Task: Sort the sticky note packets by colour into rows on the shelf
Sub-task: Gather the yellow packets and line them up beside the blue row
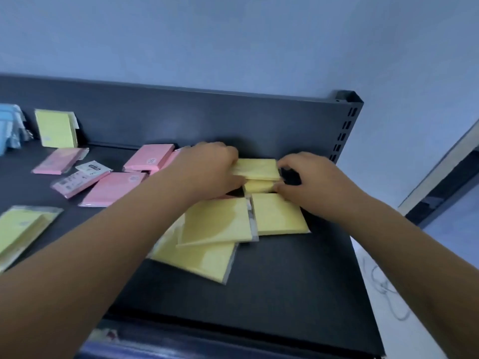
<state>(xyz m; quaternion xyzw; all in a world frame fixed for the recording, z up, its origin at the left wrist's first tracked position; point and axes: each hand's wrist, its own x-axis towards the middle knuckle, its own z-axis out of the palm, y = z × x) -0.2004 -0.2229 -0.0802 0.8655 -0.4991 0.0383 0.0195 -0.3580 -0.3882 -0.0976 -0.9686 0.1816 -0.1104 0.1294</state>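
Roughly midway. Left hand (210,167) and right hand (311,182) each clamp a grip on the rear yellow packets (255,169) by the shelf (285,281) back; front yellow packets (217,221) overlap loosely, pink packets (114,187) lie scattered, unrowed.

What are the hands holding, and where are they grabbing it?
The top yellow packet, held from both sides: the left hand grips its left edge, the right hand pinches its right edge.

yellow packets (217,221): overlapping, shelf (285,281) right | pink packets (149,159): scattered flat, left-centre
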